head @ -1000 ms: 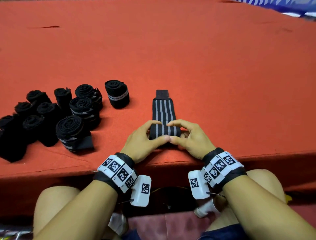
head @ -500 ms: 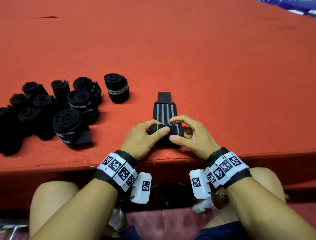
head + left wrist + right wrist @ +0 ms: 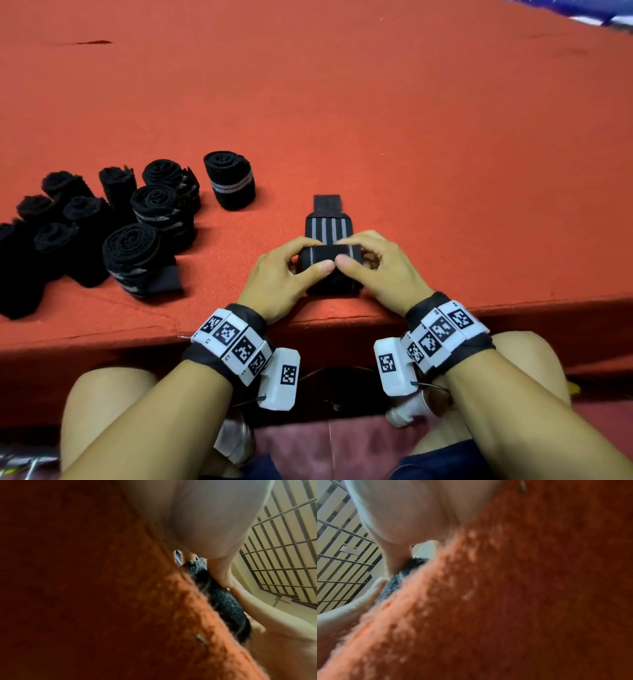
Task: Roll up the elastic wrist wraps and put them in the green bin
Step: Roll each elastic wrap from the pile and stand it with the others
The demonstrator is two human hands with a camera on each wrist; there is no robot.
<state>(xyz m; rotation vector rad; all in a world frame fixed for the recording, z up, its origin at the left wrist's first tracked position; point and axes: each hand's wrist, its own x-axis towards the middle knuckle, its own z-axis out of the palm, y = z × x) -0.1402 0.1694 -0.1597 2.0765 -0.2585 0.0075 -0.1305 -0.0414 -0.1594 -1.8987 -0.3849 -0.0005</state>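
A black wrist wrap (image 3: 329, 229) with grey stripes lies on the red felt table near its front edge, partly rolled. Its rolled end sits between my hands, and a short flat stretch with a dark tab (image 3: 327, 202) runs away from me. My left hand (image 3: 287, 270) grips the roll's left end, thumb on the near side and fingers over the top. My right hand (image 3: 375, 265) grips the right end the same way. In the left wrist view the roll (image 3: 224, 601) shows dark against the felt; in the right wrist view only a sliver of the roll (image 3: 397, 581) shows. No green bin is in view.
Several finished black rolls (image 3: 150, 219) stand in a cluster on the table's left, one (image 3: 230, 180) a little apart nearer the wrap. The table's front edge (image 3: 342, 318) runs just under my wrists, with my knees below it. A barred window shows in both wrist views.
The roll has grown thicker and travelled away from me along the wrap. The flat stretch beyond my fingers has become shorter. Both hands moved forward with it.
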